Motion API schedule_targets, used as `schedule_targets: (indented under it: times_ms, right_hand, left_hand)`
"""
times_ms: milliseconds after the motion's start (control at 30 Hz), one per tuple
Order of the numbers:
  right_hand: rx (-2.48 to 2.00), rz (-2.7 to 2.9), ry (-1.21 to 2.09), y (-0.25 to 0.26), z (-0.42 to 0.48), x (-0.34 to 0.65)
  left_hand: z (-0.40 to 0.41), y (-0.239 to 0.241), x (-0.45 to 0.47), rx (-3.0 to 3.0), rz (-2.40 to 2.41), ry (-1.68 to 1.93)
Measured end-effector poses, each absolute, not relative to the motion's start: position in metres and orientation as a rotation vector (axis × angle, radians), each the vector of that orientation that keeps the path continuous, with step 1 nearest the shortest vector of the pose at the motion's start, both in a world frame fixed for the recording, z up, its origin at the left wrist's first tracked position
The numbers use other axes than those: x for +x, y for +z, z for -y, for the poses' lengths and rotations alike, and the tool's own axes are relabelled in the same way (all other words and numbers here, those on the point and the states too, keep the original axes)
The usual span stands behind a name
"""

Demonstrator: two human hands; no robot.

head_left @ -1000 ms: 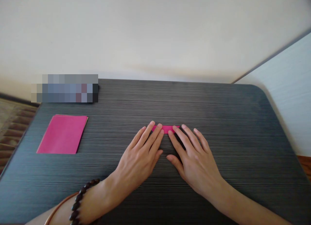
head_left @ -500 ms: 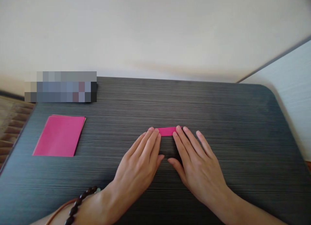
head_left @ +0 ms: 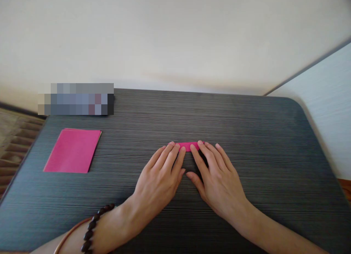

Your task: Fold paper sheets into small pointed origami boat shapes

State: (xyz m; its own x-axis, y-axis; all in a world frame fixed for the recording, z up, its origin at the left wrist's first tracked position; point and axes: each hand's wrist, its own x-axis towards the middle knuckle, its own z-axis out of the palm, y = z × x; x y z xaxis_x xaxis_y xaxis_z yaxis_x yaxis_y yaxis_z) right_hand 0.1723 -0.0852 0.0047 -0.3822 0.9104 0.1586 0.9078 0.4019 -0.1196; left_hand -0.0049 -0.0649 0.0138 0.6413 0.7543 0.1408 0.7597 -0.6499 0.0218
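A narrow strip of pink paper [head_left: 188,145], probably folded, lies flat across the dark table in front of me. My left hand [head_left: 160,173] presses its fingertips on the strip's left end, fingers stretched out. On the right end rest the fingertips of my right hand [head_left: 218,177], its fingers spread and its thumb pointing inward. Both index fingers touch the strip near its middle, leaving a short pink stretch visible between them. The strip's two ends are hidden under the fingers.
To the left lies a stack of square pink paper sheets [head_left: 73,150]. Behind it, at the table's back left, a blurred-out object [head_left: 79,99] stands by the wall [head_left: 175,38]. The table [head_left: 260,137] has a fine lined surface and a rounded far right corner.
Both index fingers have come closer together on the strip. My right hand has moved slightly left with its fingers less spread. The whole view has shifted a little.
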Motion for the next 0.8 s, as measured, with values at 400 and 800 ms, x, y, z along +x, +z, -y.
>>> schedule_targets:
  times_ms: [400,800]
  right_hand:
    - [-1.618,2.411,0.065,0.005,0.08,0.17]
    - [-1.631,2.396,0.072,0.006,0.078,0.169]
  left_hand:
    - [0.063,0.013,-0.005,-2.812,1.26,-0.184]
    - [0.063,0.019,-0.006,-2.813,1.213,-0.08]
